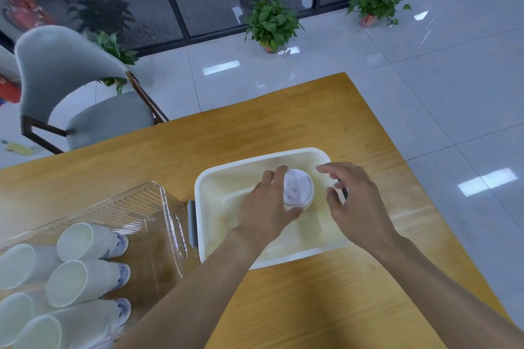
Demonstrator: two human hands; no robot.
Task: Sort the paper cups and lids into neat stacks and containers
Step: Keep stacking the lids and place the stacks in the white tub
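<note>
While the head camera looks down over a wooden table (297,127), two bare forearms reach in from the bottom of the frame toward a white tub (226,176) sitting right of centre. The left hand (265,207) is inside the tub, its fingers and thumb curled round a stack of white lids (298,188), which shows as a round white disc with a faint mark on top. Whether the stack rests on the tub floor or is lifted off it cannot be told. The right hand (351,201) hovers just to the right of the lids, over the tub's right side, with its fingers spread and loosely bent, gripping nothing and not touching the stack.

At the lower left of the frame stands a clear plastic bin (158,207) with ribbed walls and a handle cutout, its right wall close beside the tub. Inside it lie several stacks of white paper cups (82,272) on their sides, open mouths toward the camera, some with blue print near the base.

In the upper left, a grey chair (71,76) with dark legs stands at the table's far edge. Beyond it is a glossy tiled floor (425,71), with potted green plants (270,25) lined up along dark glass panels at the top of the frame.
</note>
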